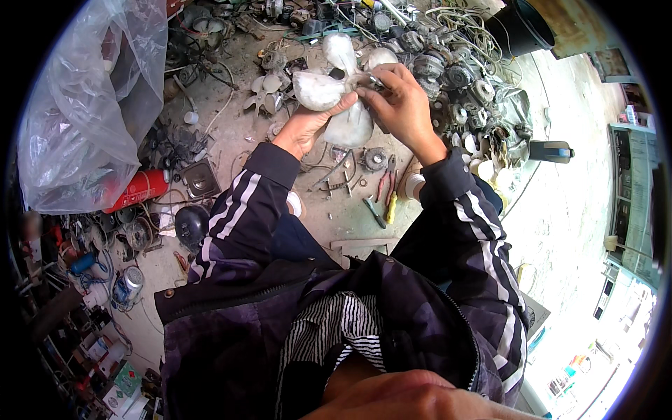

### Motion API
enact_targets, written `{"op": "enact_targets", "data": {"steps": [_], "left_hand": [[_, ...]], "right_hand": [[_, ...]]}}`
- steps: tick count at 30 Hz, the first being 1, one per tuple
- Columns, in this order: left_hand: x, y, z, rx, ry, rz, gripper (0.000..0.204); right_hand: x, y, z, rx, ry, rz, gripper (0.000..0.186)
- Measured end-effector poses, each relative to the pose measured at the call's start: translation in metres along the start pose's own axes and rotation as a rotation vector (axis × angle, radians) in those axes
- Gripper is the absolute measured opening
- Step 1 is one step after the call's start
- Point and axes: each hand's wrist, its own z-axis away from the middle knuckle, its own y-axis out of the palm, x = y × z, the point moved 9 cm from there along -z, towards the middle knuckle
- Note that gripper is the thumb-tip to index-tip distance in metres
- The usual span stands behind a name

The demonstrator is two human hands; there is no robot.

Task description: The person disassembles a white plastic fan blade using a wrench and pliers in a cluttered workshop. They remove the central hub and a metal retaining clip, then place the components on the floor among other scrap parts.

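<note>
A pale, grimy fan blade assembly [339, 122] is held up near the top centre. My left hand [311, 126] grips it from the lower left, thumb against the hub. My right hand [400, 109] has its fingers closed at the hub on a small metal piece [371, 81], too small to identify. Below the fan, on the floor, lie red-handled pliers [385, 180], a yellow-handled screwdriver [390, 207], another hand tool [375, 212] and a round metal part [374, 159].
Motors and cables [455, 73] are heaped at the upper right beside a black bucket [521, 28]. A plastic bag [84, 119] and red cylinder [140, 190] sit at the left, with scattered parts below them. A dark object [551, 151] lies at the right.
</note>
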Motion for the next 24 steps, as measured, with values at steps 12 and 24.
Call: {"op": "enact_targets", "data": {"steps": [12,24], "left_hand": [[-0.002,0.002,0.004,-0.001,-0.044,0.029,0.051],[-0.001,-0.004,-0.001,-0.01,0.003,0.038,0.049]], "right_hand": [[0.0,0.001,0.0,-0.015,-0.056,-0.036,0.017],[-0.003,-0.003,-0.003,-0.016,-0.01,0.093,0.017]]}}
